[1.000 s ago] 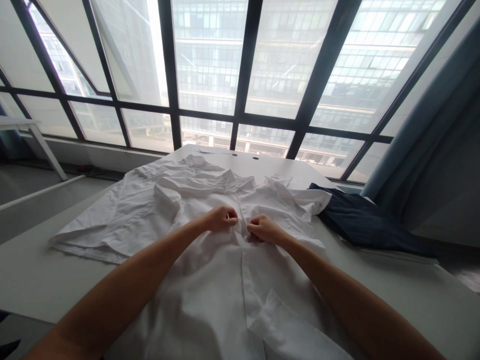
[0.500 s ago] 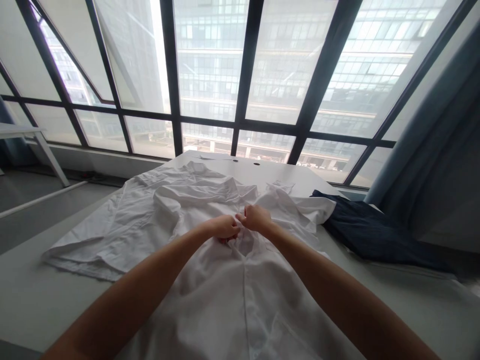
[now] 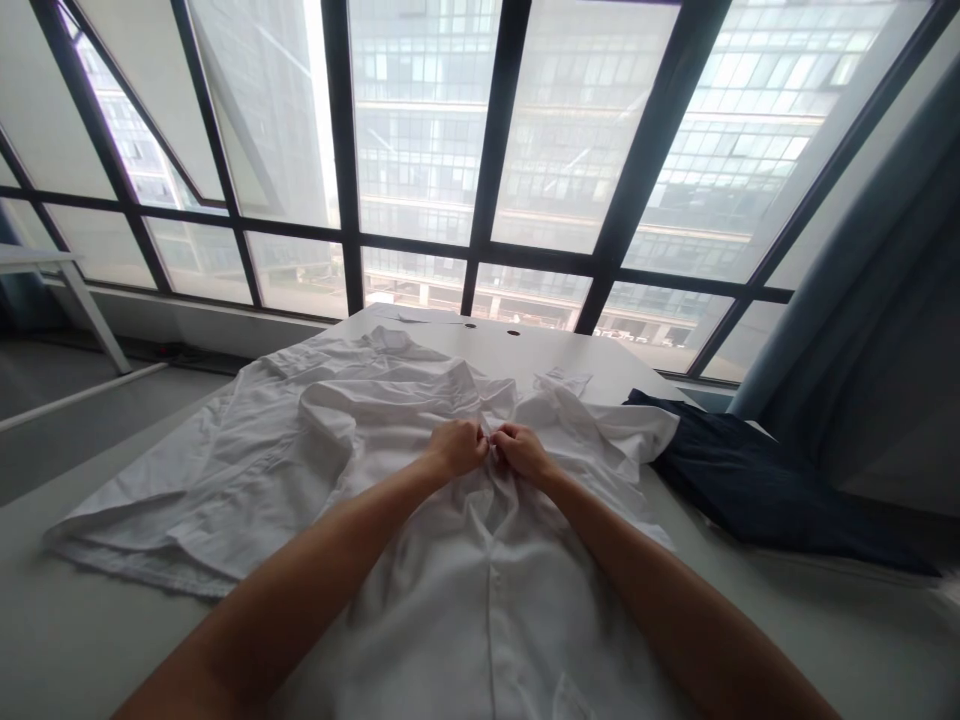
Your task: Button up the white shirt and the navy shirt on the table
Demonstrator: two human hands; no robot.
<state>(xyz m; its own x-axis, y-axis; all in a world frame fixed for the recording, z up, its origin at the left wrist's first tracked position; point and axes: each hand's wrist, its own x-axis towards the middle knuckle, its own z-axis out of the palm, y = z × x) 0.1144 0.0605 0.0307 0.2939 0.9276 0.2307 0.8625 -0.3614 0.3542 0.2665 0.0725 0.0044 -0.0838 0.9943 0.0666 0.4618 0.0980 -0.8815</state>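
**Mia:** Where is the white shirt (image 3: 487,610)?

**Sam:** It's lying on a big white table (image 3: 817,630). It's right under both hands and arms. It's spread out wide, and it has lots of bumps and folds near the top.

**Mia:** What is the left hand (image 3: 455,448) doing?

**Sam:** It's curled up and pinching the front of the shirt. The right hand (image 3: 523,452) is curled up too, and it's pinching the shirt just beside the left one. They're very close together, right at the top of the long strip down the shirt's front (image 3: 490,610).

**Mia:** Can you see what they're pinching?

**Sam:** Just white cloth. The fingers hide the rest, so I can't tell more.

**Mia:** How do the arms look?

**Sam:** The left arm (image 3: 285,580) comes in from the bottom left. The right arm (image 3: 675,580) comes in from the bottom right. They slant in and meet at the hands, like a big upside-down V.

**Mia:** What's around the shirt?

**Sam:** A dark blue cloth (image 3: 757,490) lies on the table just to the right of it. Past the table there's a big window (image 3: 420,130), and a blue curtain (image 3: 847,300) hangs on the right.
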